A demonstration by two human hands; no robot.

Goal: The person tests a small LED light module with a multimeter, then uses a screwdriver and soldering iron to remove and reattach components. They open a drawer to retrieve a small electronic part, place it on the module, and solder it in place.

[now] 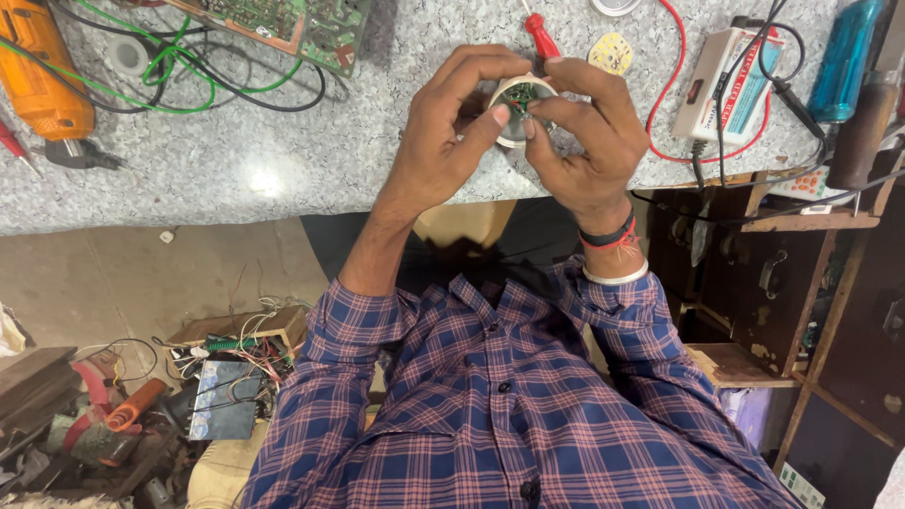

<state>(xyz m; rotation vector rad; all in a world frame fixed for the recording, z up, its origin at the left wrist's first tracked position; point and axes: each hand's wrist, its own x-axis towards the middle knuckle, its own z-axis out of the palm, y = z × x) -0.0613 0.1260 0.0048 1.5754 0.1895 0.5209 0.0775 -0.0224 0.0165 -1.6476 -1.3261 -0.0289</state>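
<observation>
Both hands clamp the white bulb housing (521,108): left hand (443,141) cups it, right hand (589,141) pinches the rim. Steady it over the granite bench (283,160), short of the red screwdriver (541,36).

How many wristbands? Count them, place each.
3, all on one wrist: a black band nearest the right hand, a red thread just behind it, a white bangle by the shirt cuff. More may hide under the cuff.

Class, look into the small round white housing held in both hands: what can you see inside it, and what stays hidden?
Inside the small round white housing sits a little green circuit board with tiny parts. The left hand and right hand cover its sides and underside, so those cannot be seen.
</observation>
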